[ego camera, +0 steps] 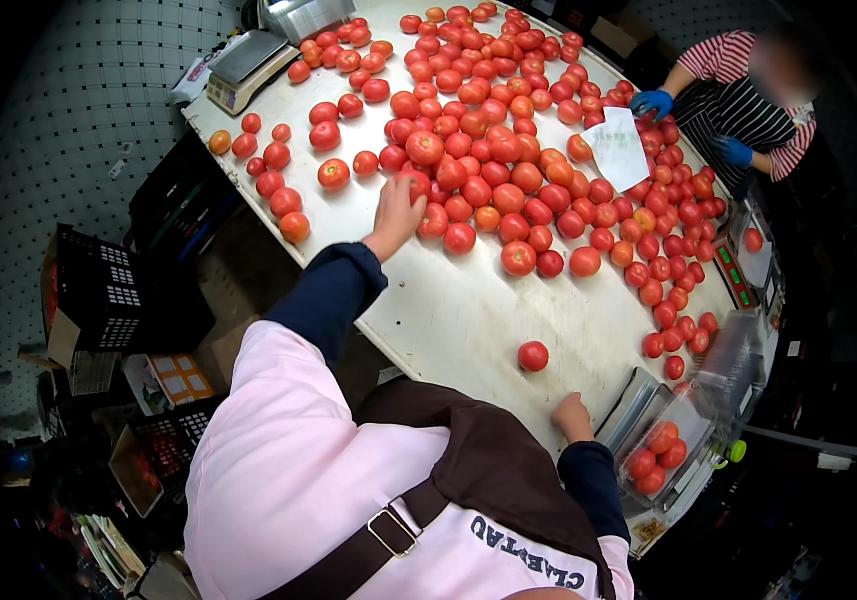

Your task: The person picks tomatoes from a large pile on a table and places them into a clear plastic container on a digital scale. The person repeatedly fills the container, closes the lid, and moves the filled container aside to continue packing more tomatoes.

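Observation:
Many loose tomatoes (503,142) lie spread and heaped over a white table (458,315). My left hand (397,211) reaches to the near left side of the heap, its fingers around a red tomato (415,184); part of that tomato is hidden by the fingers. My right hand (572,414) rests at the table's near edge with its fingers curled; whether it holds anything cannot be told. A single tomato (533,356) lies apart on the table, up and left of my right hand. To the right of that hand, a clear plastic container (623,487) with several tomatoes stands at a scale (627,405).
Across the table a person in blue gloves (652,103) stands by the tomatoes and a sheet of paper (616,150). A second scale (736,270) and stacked clear containers (728,360) line the right edge. Another scale (248,64) sits at the far left corner. Black crates (117,292) stand left.

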`<action>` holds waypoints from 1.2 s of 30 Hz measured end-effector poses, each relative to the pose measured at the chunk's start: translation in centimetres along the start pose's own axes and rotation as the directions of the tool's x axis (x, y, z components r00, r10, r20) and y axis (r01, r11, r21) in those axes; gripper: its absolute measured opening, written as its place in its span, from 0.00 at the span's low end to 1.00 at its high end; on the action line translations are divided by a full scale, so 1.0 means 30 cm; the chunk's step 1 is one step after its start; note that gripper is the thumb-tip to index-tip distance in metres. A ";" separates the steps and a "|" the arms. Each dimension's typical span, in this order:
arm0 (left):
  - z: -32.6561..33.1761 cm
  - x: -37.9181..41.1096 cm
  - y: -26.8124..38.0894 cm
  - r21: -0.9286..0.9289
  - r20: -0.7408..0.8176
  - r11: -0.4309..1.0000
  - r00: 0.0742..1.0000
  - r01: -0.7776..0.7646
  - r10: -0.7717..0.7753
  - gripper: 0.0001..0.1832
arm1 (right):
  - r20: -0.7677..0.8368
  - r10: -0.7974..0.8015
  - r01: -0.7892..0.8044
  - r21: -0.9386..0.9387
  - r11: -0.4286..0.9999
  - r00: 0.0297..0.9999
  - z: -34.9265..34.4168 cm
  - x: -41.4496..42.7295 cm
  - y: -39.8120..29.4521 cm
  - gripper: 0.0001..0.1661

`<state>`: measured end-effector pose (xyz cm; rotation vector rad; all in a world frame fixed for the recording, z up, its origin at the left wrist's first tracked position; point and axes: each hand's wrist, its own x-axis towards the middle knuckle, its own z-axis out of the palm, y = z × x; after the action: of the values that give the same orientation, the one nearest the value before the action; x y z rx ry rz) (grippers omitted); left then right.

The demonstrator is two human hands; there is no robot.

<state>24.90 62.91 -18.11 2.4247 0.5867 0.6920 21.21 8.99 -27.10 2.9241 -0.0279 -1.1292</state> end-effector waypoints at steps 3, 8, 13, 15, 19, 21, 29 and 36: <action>0.042 0.189 -0.051 0.122 -0.027 0.990 0.998 0.067 -0.064 0.30 | 0.119 0.039 -0.044 0.041 0.998 0.992 -0.012 0.033 0.007 0.28; 0.153 0.413 -0.113 0.163 0.085 0.956 0.962 0.243 -0.259 0.41 | 0.071 0.009 -0.006 -0.047 0.999 0.997 -0.047 0.012 -0.056 0.26; 0.203 0.388 -0.082 0.280 0.236 0.943 0.939 0.179 -0.248 0.46 | 0.099 0.049 -0.038 -0.107 0.994 0.994 -0.045 -0.003 -0.063 0.29; 0.209 0.360 -0.120 0.269 0.195 0.952 0.959 0.148 -0.205 0.45 | 0.124 0.056 -0.042 -0.116 0.992 0.991 -0.078 -0.015 -0.083 0.30; 0.097 0.276 -0.045 0.184 0.302 0.970 0.930 0.159 -0.209 0.44 | 0.145 0.060 -0.039 -0.146 0.988 0.988 -0.059 -0.004 -0.071 0.31; 0.070 0.188 -0.027 0.257 0.216 0.953 0.952 0.159 -0.218 0.46 | 0.123 0.020 0.005 -0.195 0.981 0.992 -0.044 -0.002 -0.061 0.31; 0.083 -0.273 -0.121 0.234 -0.039 0.957 0.986 0.169 -0.165 0.44 | 0.142 0.075 -0.047 -0.191 0.981 0.987 -0.068 -0.006 -0.078 0.31; -0.070 -0.286 -0.075 -0.699 0.432 0.271 0.693 0.662 -0.577 0.34 | 0.159 0.066 -0.034 -0.198 0.980 0.985 -0.119 -0.030 -0.114 0.33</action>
<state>16.47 60.83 -20.93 1.1354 0.8614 0.3458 22.99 12.42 -23.91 2.6397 0.0076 -1.2843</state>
